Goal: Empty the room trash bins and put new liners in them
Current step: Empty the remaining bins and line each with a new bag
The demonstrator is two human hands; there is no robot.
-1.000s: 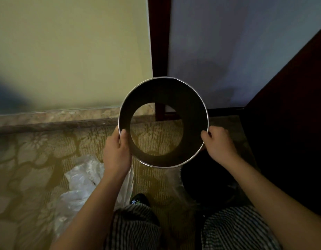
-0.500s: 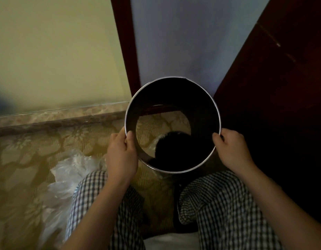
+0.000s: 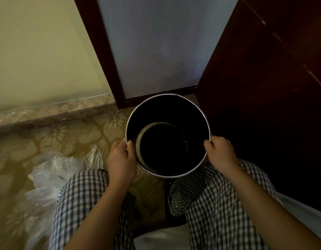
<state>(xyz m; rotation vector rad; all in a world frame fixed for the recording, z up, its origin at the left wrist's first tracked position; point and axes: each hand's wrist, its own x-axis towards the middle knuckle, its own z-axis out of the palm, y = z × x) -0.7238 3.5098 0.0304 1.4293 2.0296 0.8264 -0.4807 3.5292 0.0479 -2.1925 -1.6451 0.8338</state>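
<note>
Grip check first: the left hand (image 3: 121,159) is clamped on the near-left side of the trash bin (image 3: 192,114), thumb up on the bright metal rim and fingers curled round the outer wall. The right hand (image 3: 222,153) mirrors it on the near-right side, thumb on the rim and fingers wrapped behind. Both hands are holding the bin and nothing else.

The bin sits dead centre, mouth facing up at the camera, just ahead of the person's knees in checked trousers (image 3: 80,192). Its inside wall is black. Low in it a smaller dark circle shows, with a pale curved edge along the upper left, and it is too dim to say whether that is the bin's own floor or something beneath. Whether the base touches the floor is hidden too.

Behind the bin stands a dark wooden door frame (image 3: 100,51) with a pale panel (image 3: 156,42) beside it. A dark wooden cabinet side (image 3: 273,87) rises just to the bin's right. To the left, a yellow wall (image 3: 38,51) meets a marbled skirting (image 3: 53,110).

Down on the patterned carpet (image 3: 75,134), a crumpled clear plastic bag (image 3: 53,170) lies left of the left knee, apart from the bin. White cloth (image 3: 156,239) shows at the bottom edge between the legs.
</note>
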